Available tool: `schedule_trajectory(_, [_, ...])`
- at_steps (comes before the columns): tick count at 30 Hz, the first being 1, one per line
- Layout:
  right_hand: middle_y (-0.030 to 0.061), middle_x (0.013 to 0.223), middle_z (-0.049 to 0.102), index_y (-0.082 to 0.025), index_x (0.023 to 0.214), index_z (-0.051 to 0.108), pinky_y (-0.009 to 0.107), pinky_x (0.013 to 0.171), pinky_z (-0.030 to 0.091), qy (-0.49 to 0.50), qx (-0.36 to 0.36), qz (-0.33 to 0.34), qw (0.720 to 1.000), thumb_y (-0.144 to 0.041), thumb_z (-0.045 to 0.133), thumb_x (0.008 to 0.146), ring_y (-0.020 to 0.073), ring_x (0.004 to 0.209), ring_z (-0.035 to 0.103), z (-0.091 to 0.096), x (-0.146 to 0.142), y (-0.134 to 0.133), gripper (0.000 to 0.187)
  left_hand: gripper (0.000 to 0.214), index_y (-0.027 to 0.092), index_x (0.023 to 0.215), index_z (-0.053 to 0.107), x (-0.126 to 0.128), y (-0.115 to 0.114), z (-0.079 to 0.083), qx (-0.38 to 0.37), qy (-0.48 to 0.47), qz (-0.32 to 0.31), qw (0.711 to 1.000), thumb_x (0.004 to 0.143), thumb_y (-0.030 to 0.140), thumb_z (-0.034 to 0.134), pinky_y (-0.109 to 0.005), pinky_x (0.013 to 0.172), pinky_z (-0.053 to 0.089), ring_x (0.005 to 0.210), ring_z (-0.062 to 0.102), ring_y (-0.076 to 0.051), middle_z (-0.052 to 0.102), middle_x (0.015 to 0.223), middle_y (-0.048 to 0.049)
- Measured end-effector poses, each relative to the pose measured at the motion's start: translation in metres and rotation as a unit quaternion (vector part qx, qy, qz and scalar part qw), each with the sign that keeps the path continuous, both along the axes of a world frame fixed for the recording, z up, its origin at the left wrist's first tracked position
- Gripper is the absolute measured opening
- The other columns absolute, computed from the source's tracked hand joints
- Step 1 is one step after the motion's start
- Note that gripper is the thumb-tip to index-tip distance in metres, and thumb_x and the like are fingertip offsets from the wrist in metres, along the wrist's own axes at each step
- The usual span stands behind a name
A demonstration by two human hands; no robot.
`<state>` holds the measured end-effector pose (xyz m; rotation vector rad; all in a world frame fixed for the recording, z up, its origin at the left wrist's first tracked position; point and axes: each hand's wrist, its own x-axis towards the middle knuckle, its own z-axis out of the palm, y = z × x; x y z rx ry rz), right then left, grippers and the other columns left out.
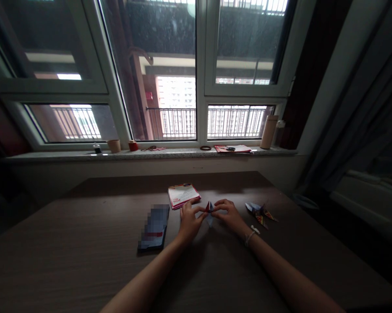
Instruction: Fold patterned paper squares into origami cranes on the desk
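Note:
A small folded paper piece [209, 220], pale below with red and dark points on top, is held just over the table. My left hand [191, 219] pinches its left side between thumb and fingers. From the other side my right hand [228, 214], with a bracelet at the wrist, pinches its right edge. Close behind my left hand lies a stack of printed paper sheets [182, 194] with red edges. Several folded paper shapes [259, 213], patterned in grey, yellow and red, rest to the right of my right hand.
A phone [154, 228] lies on the dark wooden table [68, 243], left of my left forearm. Along the window sill [182, 153] stand a paper cup [113, 145], a red spool [133, 145], papers with scissors [233, 149] and a tall bottle [269, 131].

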<state>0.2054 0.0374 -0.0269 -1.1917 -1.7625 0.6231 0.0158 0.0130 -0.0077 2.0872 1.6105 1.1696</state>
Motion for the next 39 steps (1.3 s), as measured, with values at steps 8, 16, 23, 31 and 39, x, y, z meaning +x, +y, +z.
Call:
schedule_trajectory(8, [0.0068, 0.103, 0.065, -0.026, 0.086, 0.078, 0.041, 0.1, 0.04, 0.036, 0.026, -0.049, 0.998, -0.041, 0.074, 0.075, 0.0262, 0.108, 0.056, 0.001, 0.008, 0.004, 0.019, 0.014, 0.03, 0.093, 0.076, -0.003, 0.001, -0.002, 0.009, -0.018, 0.015, 1.0, 0.081, 0.029, 0.07, -0.048, 0.109, 0.036, 0.123, 0.051, -0.027, 0.06, 0.127, -0.0034])
schedule_trajectory(16, [0.0068, 0.095, 0.07, -0.023, 0.084, 0.078, 0.038, 0.094, 0.044, 0.041, -0.003, -0.05, 0.998, -0.038, 0.074, 0.071, 0.0256, 0.099, 0.062, -0.006, 0.008, 0.008, 0.02, 0.01, 0.029, 0.088, 0.077, -0.003, 0.0, -0.002, -0.005, -0.001, 0.02, 1.0, 0.081, 0.027, 0.071, -0.051, 0.11, 0.035, 0.125, 0.05, -0.028, 0.061, 0.126, -0.0051])
schedule_trajectory(23, [0.0058, 0.09, 0.075, -0.022, 0.082, 0.077, 0.04, 0.095, 0.042, 0.004, -0.028, -0.066, 0.997, -0.032, 0.071, 0.071, 0.0259, 0.095, 0.065, 0.0, 0.008, 0.002, 0.015, 0.009, 0.028, 0.088, 0.077, -0.002, 0.002, -0.005, -0.02, 0.006, 0.02, 1.0, 0.081, 0.027, 0.071, -0.051, 0.108, 0.037, 0.125, 0.049, -0.029, 0.059, 0.127, -0.0067])
schedule_trajectory(31, [0.0076, 0.103, 0.073, -0.027, 0.082, 0.078, 0.058, 0.111, 0.017, -0.087, -0.03, -0.098, 0.991, -0.032, 0.068, 0.076, 0.0316, 0.116, 0.056, 0.006, 0.002, -0.007, 0.013, 0.01, 0.028, 0.087, 0.078, -0.002, 0.002, -0.007, -0.018, 0.017, 0.015, 1.0, 0.081, 0.027, 0.071, -0.053, 0.108, 0.036, 0.125, 0.049, -0.03, 0.059, 0.127, -0.0072])
schedule_trajectory(39, [0.0043, 0.1, 0.071, -0.027, 0.074, 0.077, 0.057, 0.109, 0.019, -0.129, 0.013, -0.06, 0.99, -0.035, 0.069, 0.077, 0.031, 0.114, 0.051, 0.004, 0.0, -0.006, 0.011, 0.009, 0.028, 0.085, 0.078, -0.002, 0.001, -0.005, -0.008, 0.011, 0.016, 1.0, 0.078, 0.025, 0.073, -0.053, 0.108, 0.035, 0.124, 0.049, -0.03, 0.061, 0.126, -0.0065])
